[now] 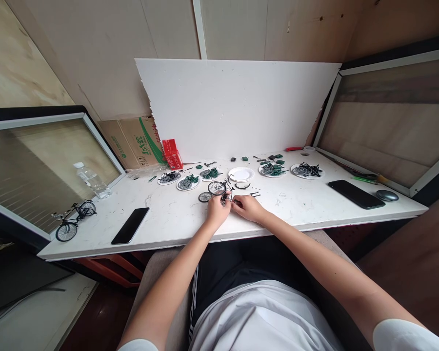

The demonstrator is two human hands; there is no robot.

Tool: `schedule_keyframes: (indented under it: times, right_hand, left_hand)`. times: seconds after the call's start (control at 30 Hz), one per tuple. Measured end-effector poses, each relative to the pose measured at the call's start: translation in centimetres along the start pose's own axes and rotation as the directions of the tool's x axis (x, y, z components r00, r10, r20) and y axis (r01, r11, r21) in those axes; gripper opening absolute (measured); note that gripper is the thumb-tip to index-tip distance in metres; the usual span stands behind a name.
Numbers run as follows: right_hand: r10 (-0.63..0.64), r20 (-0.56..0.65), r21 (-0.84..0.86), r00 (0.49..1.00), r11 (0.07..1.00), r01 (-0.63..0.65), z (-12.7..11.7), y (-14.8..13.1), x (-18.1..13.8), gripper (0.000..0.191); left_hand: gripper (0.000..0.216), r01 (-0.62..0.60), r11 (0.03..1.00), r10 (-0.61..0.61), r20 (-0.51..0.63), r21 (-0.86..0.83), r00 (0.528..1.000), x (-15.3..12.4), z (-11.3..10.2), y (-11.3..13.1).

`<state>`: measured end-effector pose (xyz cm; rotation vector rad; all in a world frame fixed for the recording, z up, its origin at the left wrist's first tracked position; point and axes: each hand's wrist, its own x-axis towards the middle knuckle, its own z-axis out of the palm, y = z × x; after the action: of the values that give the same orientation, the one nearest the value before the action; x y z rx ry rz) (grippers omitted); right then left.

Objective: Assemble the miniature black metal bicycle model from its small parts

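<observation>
Near the front middle of the white table, my left hand (218, 210) is closed on the frame of a small black model bicycle (217, 187), tilted with one spoked wheel toward the back. My right hand (248, 207) meets it from the right, thumb and fingers pinched together at the frame; what they hold is too small to make out. A loose spoked wheel (205, 197) lies just left of the model. Behind the hands, a curved black part (243, 186) rests before a white paper plate (241, 174). Small black pieces (255, 194) lie to the right.
Plates of black and green parts (189, 182) (272, 169) (308, 170) line the back. A finished-looking model bicycle (75, 219) and a bottle (92, 180) stand left. Phones (130, 225) (356, 194) and a mouse (387, 195) flank the hands. A white board (234, 107) rises behind.
</observation>
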<state>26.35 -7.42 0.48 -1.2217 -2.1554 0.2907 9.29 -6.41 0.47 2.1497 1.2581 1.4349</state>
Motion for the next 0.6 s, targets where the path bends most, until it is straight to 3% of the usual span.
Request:
schedule_keyframes:
  times: [0.6]
  right_hand:
    - [-0.014,-0.004,-0.012,1.0,1.0,0.014,0.08,0.04,-0.03,0.028]
  left_hand:
    - [0.03,-0.005,1.0,0.005,0.006,-0.01,1.0,0.0,0.0,0.03]
